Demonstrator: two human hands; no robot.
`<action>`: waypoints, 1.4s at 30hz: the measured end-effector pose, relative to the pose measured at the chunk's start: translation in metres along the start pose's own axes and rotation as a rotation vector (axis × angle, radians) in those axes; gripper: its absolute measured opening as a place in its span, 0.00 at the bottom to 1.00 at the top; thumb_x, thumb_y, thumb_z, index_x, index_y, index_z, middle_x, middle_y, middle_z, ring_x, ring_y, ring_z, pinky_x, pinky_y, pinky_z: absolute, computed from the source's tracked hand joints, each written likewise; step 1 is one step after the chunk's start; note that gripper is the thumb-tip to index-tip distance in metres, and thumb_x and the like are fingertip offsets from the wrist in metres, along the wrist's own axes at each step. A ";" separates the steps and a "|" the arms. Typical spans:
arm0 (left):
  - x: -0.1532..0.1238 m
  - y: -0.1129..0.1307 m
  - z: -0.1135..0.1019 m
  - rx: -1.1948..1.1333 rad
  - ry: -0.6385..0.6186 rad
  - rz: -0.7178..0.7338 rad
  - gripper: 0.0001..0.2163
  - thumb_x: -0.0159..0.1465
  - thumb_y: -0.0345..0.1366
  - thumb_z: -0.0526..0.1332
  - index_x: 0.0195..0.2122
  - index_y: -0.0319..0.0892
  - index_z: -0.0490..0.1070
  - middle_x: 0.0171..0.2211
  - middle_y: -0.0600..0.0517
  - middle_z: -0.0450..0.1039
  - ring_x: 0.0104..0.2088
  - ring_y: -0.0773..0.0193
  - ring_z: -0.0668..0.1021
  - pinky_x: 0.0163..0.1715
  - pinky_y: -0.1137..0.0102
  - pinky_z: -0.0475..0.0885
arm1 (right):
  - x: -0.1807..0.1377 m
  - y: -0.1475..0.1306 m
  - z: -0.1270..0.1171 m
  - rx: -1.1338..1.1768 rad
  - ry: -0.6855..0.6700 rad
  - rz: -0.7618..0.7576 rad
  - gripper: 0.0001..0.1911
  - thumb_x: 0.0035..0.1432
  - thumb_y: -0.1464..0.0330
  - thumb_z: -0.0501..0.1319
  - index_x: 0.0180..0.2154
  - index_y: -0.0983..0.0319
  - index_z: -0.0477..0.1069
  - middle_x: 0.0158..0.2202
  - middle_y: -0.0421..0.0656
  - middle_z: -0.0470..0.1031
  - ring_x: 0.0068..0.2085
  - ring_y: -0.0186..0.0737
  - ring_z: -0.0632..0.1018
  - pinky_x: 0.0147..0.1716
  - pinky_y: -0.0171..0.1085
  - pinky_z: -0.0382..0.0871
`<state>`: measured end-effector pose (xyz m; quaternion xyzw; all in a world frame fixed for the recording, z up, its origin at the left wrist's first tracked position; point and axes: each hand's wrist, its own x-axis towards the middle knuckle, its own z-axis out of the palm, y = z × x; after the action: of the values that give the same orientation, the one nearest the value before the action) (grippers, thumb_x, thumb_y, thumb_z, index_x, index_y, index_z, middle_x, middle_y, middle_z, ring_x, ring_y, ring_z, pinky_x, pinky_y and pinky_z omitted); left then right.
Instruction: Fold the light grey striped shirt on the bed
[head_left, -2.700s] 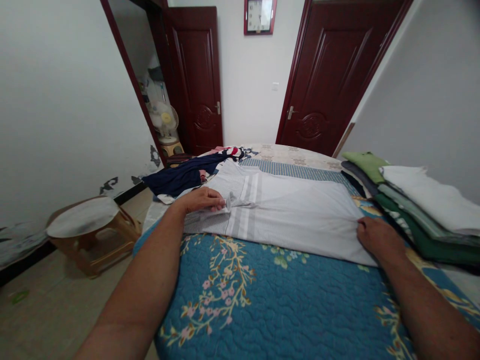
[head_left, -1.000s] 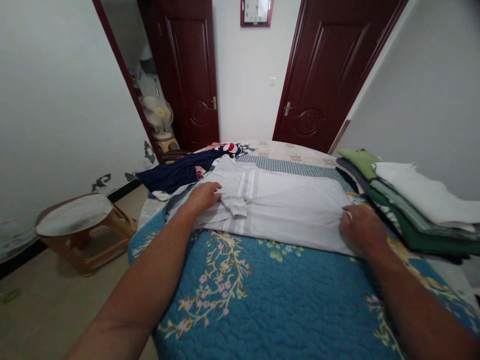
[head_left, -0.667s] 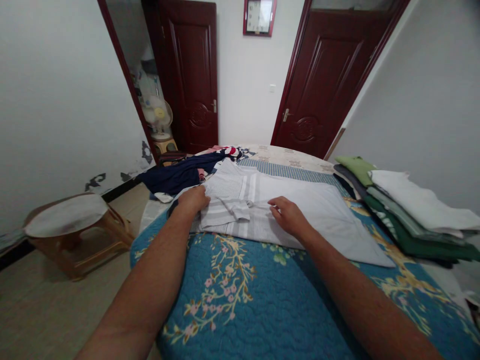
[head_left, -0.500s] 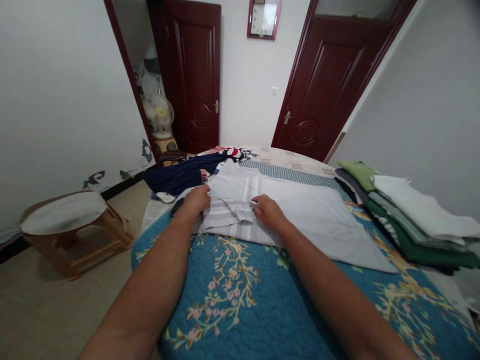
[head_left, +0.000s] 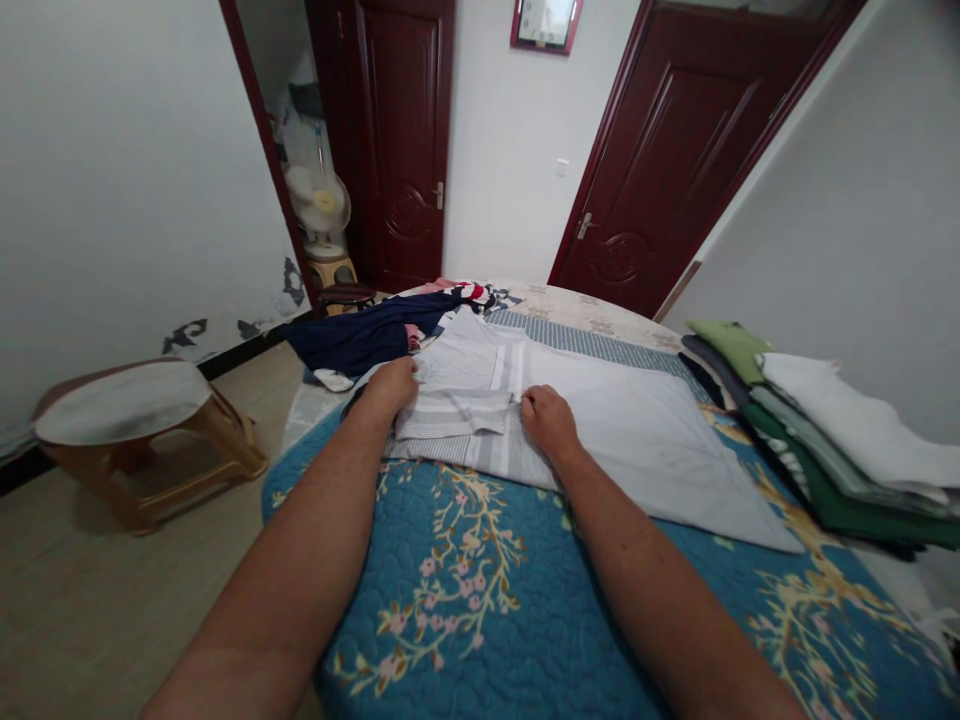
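Note:
A light grey and white striped shirt (head_left: 637,425) lies spread flat on the blue floral quilted cover (head_left: 442,560). At its left part, my left hand (head_left: 395,388) is closed on the fabric, its fingertips partly hidden behind the hand. My right hand (head_left: 549,420) pinches the end of the striped sleeve (head_left: 454,415), which lies folded across the shirt between both hands. Beyond my left hand a heap of dark navy clothing (head_left: 352,340) touches the shirt's far left side.
A stack of folded clothes (head_left: 847,440), green, white and dark, sits at the right. On the floor at left stands a brown plastic stool (head_left: 142,430) with a pale top. Two dark red doors (head_left: 401,140) and a fan (head_left: 322,205) are in the background.
My right hand has moved slightly right with its fingers closed more tightly. The folded sleeve now lies straighter and more stretched between my hands. The camera view has tilted down slightly.

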<state>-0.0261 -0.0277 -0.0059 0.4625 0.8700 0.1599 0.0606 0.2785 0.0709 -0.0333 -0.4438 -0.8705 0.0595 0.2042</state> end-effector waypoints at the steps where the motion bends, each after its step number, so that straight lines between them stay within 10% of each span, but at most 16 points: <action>1: 0.000 0.000 0.000 0.006 -0.003 0.006 0.22 0.63 0.30 0.62 0.59 0.43 0.80 0.56 0.40 0.83 0.58 0.47 0.83 0.56 0.63 0.75 | -0.002 -0.002 0.000 0.010 0.001 -0.020 0.16 0.73 0.69 0.55 0.55 0.62 0.78 0.52 0.51 0.79 0.53 0.47 0.78 0.54 0.41 0.71; 5: 0.000 0.001 -0.001 0.015 -0.002 0.000 0.23 0.63 0.31 0.63 0.61 0.44 0.79 0.57 0.41 0.84 0.57 0.49 0.83 0.55 0.65 0.76 | -0.006 -0.011 0.003 0.019 -0.025 -0.123 0.25 0.73 0.66 0.58 0.68 0.55 0.71 0.61 0.49 0.75 0.54 0.48 0.79 0.50 0.41 0.73; 19: -0.046 0.048 -0.026 0.188 0.184 0.003 0.22 0.73 0.31 0.52 0.66 0.39 0.72 0.56 0.31 0.78 0.56 0.41 0.81 0.52 0.54 0.77 | -0.004 0.000 0.007 0.048 -0.007 -0.168 0.14 0.67 0.75 0.57 0.48 0.58 0.79 0.53 0.48 0.78 0.50 0.45 0.79 0.50 0.39 0.72; 28: -0.069 0.092 0.040 0.171 0.045 0.367 0.23 0.74 0.38 0.56 0.68 0.38 0.70 0.64 0.30 0.73 0.67 0.40 0.72 0.66 0.47 0.66 | -0.005 0.000 0.006 0.191 0.270 -0.332 0.17 0.70 0.71 0.53 0.53 0.61 0.77 0.53 0.55 0.79 0.58 0.53 0.76 0.64 0.52 0.70; 36: -0.059 0.081 0.051 0.085 -0.063 0.291 0.39 0.75 0.61 0.48 0.79 0.43 0.55 0.79 0.33 0.54 0.79 0.32 0.54 0.74 0.35 0.46 | -0.015 -0.015 0.020 0.045 -0.090 -0.404 0.23 0.74 0.64 0.54 0.64 0.65 0.74 0.68 0.56 0.73 0.69 0.53 0.71 0.70 0.52 0.63; 42: -0.057 0.079 0.055 0.135 0.018 0.308 0.38 0.76 0.61 0.46 0.79 0.42 0.57 0.78 0.34 0.56 0.78 0.33 0.56 0.73 0.33 0.46 | -0.019 -0.021 0.011 0.026 -0.108 -0.256 0.33 0.77 0.57 0.53 0.74 0.66 0.60 0.75 0.57 0.64 0.74 0.54 0.65 0.74 0.54 0.55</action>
<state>0.0822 -0.0209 -0.0335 0.5919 0.7981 0.1124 -0.0035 0.2682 0.0441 -0.0432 -0.3228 -0.9288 0.0681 0.1687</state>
